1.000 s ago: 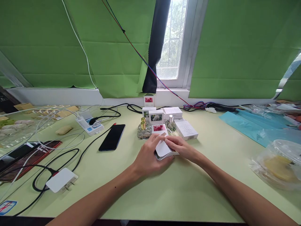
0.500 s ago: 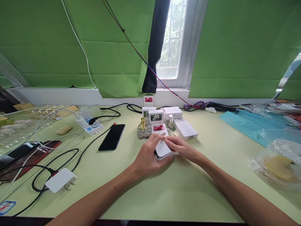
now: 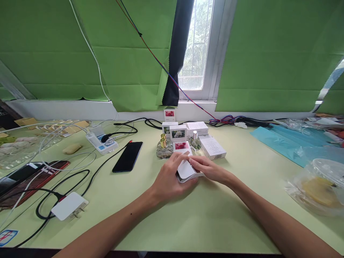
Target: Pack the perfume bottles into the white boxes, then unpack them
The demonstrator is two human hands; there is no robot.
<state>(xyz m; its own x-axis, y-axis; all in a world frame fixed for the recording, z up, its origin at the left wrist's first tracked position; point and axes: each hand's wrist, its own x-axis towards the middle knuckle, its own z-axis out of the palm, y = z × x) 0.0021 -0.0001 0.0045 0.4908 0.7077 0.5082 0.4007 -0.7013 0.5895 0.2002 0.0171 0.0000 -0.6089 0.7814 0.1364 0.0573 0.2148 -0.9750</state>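
My left hand (image 3: 170, 178) wraps around a small white cardboard box (image 3: 186, 170) just above the table, thumb and fingers on its sides. At the end of the box, my right hand (image 3: 211, 167) pinches the flap edge with thumb and forefinger; part of that grip is hidden. What lies inside the box does not show. Just beyond the hands stand perfume bottles with gold caps (image 3: 164, 152) and one with a silver cap (image 3: 195, 143). Among them are white boxes with flower pictures (image 3: 178, 133) and a white box with printed text (image 3: 213, 147).
A black phone (image 3: 127, 157) lies left of the bottles. Further left are a power strip (image 3: 103, 145), a white charger (image 3: 70, 206), tangled cables and a red-edged phone (image 3: 53, 172). Blue plastic sheeting (image 3: 279, 143) and a clear plastic bag (image 3: 319, 190) lie on the right.
My right fingertips have shifted slightly at the flap of the box. My left hand keeps its hold, and the box stays in about the same place.
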